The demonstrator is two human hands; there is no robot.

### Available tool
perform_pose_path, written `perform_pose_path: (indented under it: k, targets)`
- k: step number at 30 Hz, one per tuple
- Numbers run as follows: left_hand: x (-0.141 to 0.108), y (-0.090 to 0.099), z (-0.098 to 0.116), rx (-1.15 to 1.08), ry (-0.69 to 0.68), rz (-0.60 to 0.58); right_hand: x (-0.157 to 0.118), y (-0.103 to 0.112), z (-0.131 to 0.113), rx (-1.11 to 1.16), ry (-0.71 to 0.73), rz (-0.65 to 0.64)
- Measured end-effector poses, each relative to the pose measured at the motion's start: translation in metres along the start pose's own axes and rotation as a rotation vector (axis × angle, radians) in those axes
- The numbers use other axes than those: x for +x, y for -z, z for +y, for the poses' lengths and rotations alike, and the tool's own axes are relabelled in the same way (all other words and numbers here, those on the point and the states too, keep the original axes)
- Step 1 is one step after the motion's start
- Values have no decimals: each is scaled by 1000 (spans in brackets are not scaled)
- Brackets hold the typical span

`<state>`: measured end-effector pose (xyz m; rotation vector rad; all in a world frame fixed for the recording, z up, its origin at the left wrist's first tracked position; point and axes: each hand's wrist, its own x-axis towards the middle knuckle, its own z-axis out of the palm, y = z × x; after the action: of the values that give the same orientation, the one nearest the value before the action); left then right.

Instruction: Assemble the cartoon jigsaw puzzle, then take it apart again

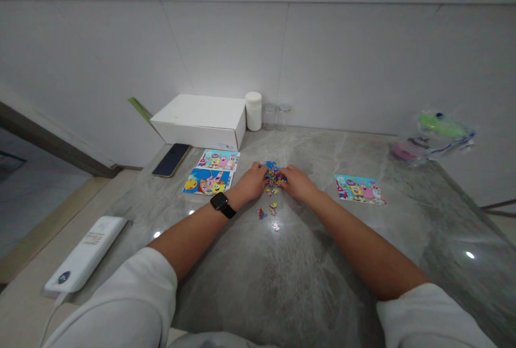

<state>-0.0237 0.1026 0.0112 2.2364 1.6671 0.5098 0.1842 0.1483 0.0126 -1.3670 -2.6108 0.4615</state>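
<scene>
A small heap of colourful jigsaw puzzle pieces (272,168) lies on the grey marbled table (282,283). At its left edge my left hand (253,181), with a black watch on the wrist, has its fingers curled in against the pieces. My right hand (297,182) reaches in from the other side, its fingertips bent onto the heap. Exactly which pieces the fingers grip is too small to make out. Closer to me are a few loose pieces, among them a red and blue piece (262,214) and a pale one (276,226).
Cartoon picture cards (217,160) lie left of the heap, and another card (360,189) to the right. Behind stand a white box (201,117), a white bottle (253,111) and clear glasses (284,117). A phone (171,160), power bank (86,254) and plastic bag (431,141) sit outward.
</scene>
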Motion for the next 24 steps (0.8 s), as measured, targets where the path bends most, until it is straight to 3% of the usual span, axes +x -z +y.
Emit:
perform_pose_path:
  k: [3,5,7,11,17,20,24]
  targets:
    - [9,9,-3,-2,7,30,7,11,0,-26,6,27]
    - [-2,17,-2,-24,-41,23,-4,18,3,-17,30,68]
    - [-24,24,4,-76,-124,-42,-26,22,6,1,46,87]
    - [-87,26,27,-74,-255,-170,-90,21,1,34,82,-5]
    - [-160,12,65,103,-345,-230,-172,8,-46,-6,300,-133]
    - [-174,6,70,138,-340,-195,-187,-2,-67,-57,331,-106]
    - [-173,0,68,183,-330,-166,-178,-16,-77,-129,306,-42]
